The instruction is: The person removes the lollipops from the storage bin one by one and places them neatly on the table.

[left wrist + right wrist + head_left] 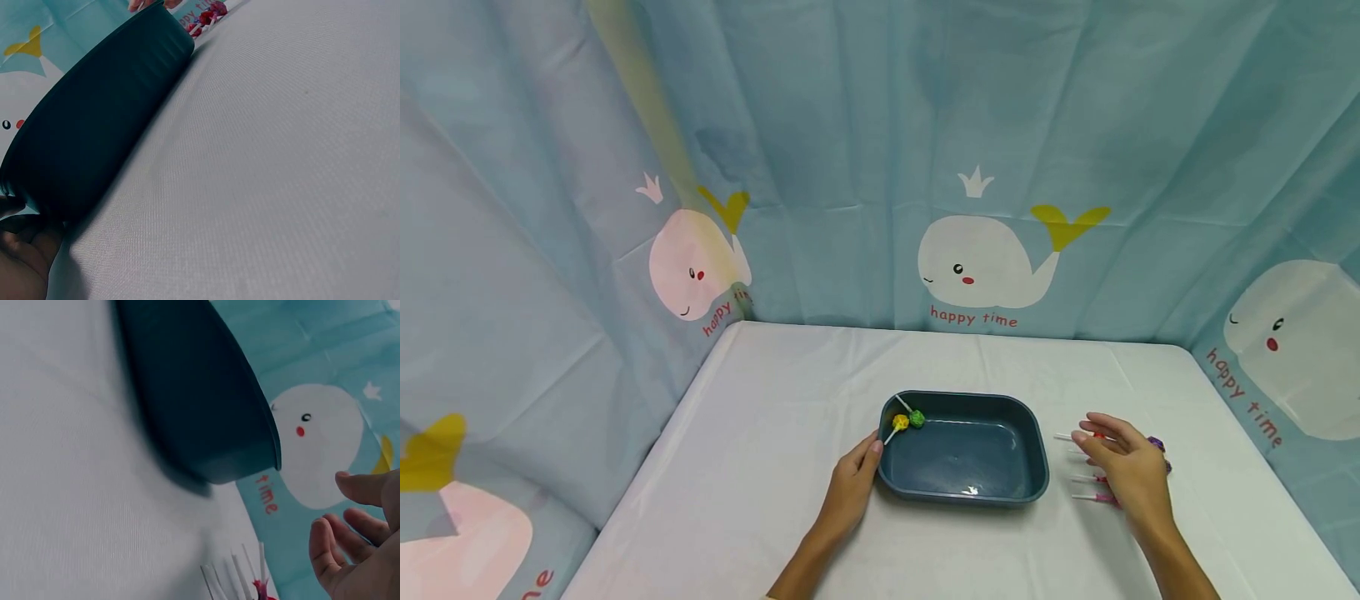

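My left hand (pixel 852 482) holds a dark blue-green rectangular basin (pixel 962 498) by its left end, thumb at the rim. Inside the basin's left end lie a yellow lollipop (pixel 900 422) and a green lollipop (pixel 917 418). To the right of the basin, my right hand (pixel 1126 462) hovers over a group of lollipops whose white sticks point left. A pink lollipop (pixel 1103 498) and a purple lollipop (pixel 1156 443) show around it; the hand hides others. In the right wrist view, thumb and fingers (pixel 322 550) stand apart with nothing between them.
A white cloth covers the table (pixel 775 433). Behind it and at both sides hang blue curtains (pixel 850 167) printed with whales and "happy time". Lollipop sticks (pixel 240 575) show at the bottom of the right wrist view.
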A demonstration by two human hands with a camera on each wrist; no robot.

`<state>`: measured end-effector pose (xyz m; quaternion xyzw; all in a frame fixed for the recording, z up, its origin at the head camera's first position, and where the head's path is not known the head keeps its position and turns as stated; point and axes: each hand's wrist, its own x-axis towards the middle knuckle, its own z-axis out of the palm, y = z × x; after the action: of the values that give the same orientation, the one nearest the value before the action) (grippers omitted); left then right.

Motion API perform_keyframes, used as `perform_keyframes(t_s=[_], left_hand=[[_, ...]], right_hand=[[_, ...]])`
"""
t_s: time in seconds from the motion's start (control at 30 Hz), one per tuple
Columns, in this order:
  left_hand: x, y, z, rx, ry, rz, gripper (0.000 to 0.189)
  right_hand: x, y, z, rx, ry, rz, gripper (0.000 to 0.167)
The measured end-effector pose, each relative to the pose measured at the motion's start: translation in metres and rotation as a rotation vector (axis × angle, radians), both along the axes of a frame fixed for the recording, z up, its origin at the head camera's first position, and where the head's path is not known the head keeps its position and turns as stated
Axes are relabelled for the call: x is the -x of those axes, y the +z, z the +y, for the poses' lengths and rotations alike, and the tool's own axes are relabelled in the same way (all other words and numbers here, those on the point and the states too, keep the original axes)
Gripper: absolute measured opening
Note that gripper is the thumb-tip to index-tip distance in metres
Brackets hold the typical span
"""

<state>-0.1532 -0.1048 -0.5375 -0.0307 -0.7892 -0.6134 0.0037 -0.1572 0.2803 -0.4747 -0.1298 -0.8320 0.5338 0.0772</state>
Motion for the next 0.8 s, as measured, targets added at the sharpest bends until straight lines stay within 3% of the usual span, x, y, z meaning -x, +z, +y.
perform_keyframes(t_s=[0.57, 0.8], left_hand=[[-0.001, 0.002, 0.000, 0.005, 0.000, 0.010, 0.055], [-0.001, 0.002, 0.000, -0.003, 0.000, 0.015, 0.056]], right_hand=[[0.005, 0.006, -0.043, 0.118, 0.113, 0.085, 0.056], [0.005, 0.010, -0.062, 0.166, 0.158, 0.055, 0.059]])
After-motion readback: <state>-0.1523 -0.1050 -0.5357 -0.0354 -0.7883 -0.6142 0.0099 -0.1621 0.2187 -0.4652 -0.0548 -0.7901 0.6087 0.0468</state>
